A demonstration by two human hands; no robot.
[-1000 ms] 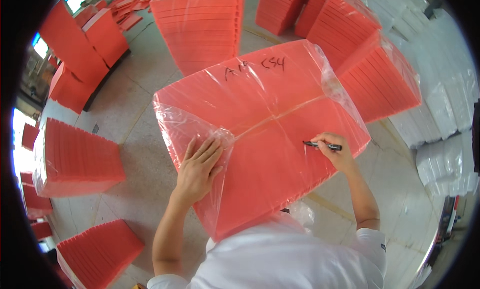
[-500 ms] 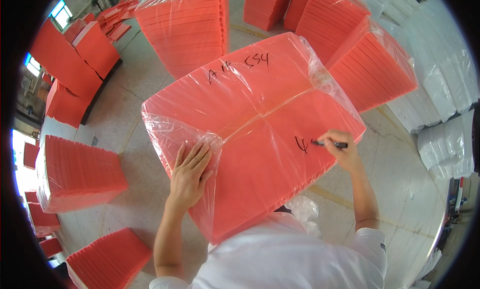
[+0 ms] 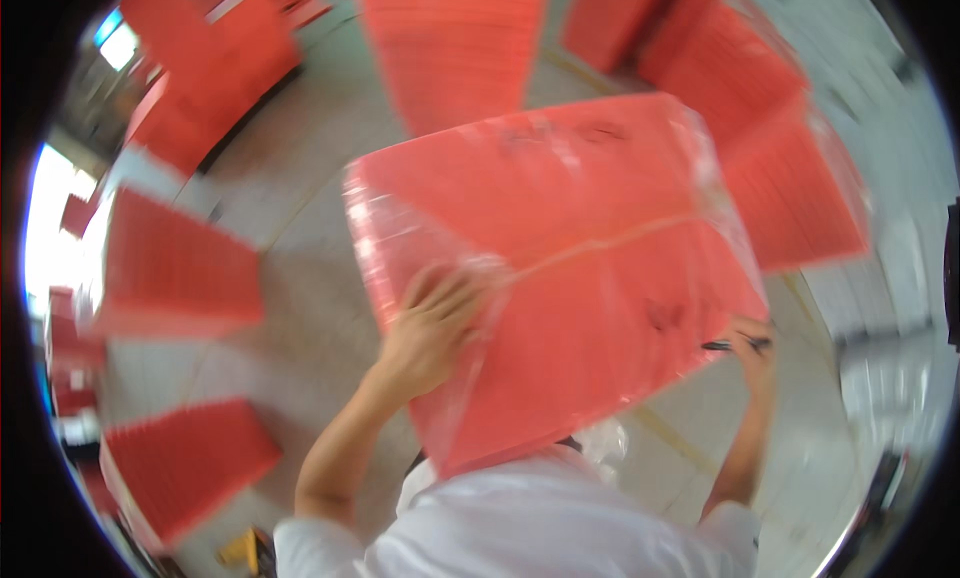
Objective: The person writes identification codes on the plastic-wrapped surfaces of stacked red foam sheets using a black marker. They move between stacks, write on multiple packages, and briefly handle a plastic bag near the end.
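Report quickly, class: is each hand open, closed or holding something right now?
Left hand: open, resting on the plastic-wrapped red bundle.
Right hand: closed, holding a black marker.

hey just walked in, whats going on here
A person's left hand lies flat on a plastic-wrapped red block, while the right hand holds a black marker near its right edge. Dark handwritten marks show on top, too blurred to read; whether the tip touches is unclear. Other red stacks stand around.
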